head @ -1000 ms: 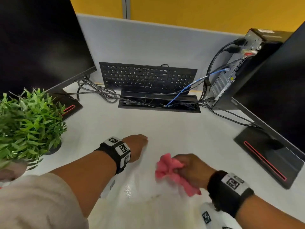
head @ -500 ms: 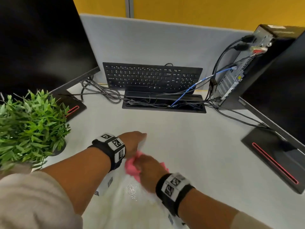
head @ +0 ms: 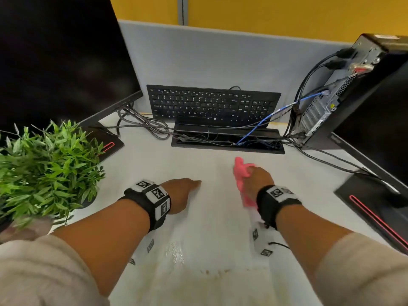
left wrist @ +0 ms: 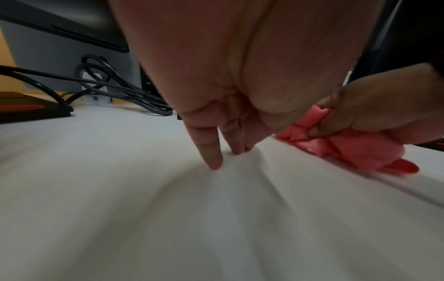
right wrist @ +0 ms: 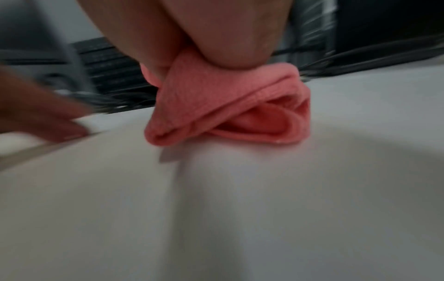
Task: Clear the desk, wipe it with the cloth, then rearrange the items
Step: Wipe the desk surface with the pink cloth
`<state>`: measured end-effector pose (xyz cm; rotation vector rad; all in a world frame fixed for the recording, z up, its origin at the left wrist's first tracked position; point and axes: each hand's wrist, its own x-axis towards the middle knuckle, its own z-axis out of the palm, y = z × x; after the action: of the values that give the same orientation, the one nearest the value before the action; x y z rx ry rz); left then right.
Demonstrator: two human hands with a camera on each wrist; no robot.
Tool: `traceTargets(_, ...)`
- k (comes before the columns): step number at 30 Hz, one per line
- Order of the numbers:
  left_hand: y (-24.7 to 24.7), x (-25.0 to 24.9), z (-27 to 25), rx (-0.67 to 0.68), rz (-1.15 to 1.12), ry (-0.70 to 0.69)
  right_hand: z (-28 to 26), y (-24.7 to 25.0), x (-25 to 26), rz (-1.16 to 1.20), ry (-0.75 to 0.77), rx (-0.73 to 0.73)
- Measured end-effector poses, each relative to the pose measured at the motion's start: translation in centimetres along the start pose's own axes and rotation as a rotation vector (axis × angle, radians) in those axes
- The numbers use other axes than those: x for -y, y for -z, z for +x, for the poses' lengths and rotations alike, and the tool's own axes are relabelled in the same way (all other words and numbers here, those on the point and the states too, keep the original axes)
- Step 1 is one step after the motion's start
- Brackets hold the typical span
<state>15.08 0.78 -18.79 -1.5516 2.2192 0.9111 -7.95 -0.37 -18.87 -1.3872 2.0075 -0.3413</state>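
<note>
My right hand [head: 254, 175] grips a bunched pink cloth [head: 240, 173] and presses it on the white desk [head: 154, 164], just in front of the cable tray. The right wrist view shows the cloth [right wrist: 228, 106] folded under my palm, touching the surface. My left hand [head: 189, 186] lies to the left of it, its straight fingers [left wrist: 213, 152] pressing down on a thin pale sheet [left wrist: 168, 209] that wrinkles around them. In the left wrist view the cloth [left wrist: 355, 150] and right hand [left wrist: 360, 114] sit close at the right.
A black keyboard [head: 212, 104] leans on the grey partition behind a cable tray [head: 227, 140]. Monitors stand left [head: 55, 58] and right [head: 379, 129], with a PC tower [head: 344, 91] and loose cables. A green potted plant [head: 44, 168] is at the left. A wet patch [head: 174, 250] glistens near me.
My right hand swept the cloth left until it met my left hand, then moved it forward and right towards the cable tray. My left hand stayed pressed in place.
</note>
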Motion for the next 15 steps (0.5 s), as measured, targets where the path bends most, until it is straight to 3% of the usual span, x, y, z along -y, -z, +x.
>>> traceTargets(2, 0.0, 0.6, 0.2, -0.016, -0.016, -0.019, -1.1, -4.5, 1.8, -0.035, 0.079, 0.104)
traceTargets(5, 0.0, 0.8, -0.1, -0.038, -0.014, -0.051, -7.6, -8.8, 4.0, 0.245, 0.172, 0.358)
traceTargets(9, -0.9, 1.2, -0.4, -0.011, 0.032, -0.014, -14.5, -7.2, 2.0, -0.035, 0.412, 0.725)
traceTargets(11, -1.2, 1.2, -0.4, -0.028, 0.012, -0.010, -14.5, -5.0, 0.1, -0.279, 0.452, 0.852)
traceTargets(13, -1.3, 0.9, -0.3, -0.043, 0.035, -0.030, -12.6, -1.7, -1.5, -0.225, 0.325, 0.754)
traceTargets(15, -1.4, 0.4, -0.1, -0.036, 0.079, -0.066, -9.9, 2.2, -2.2, 0.133, 0.126, 0.522)
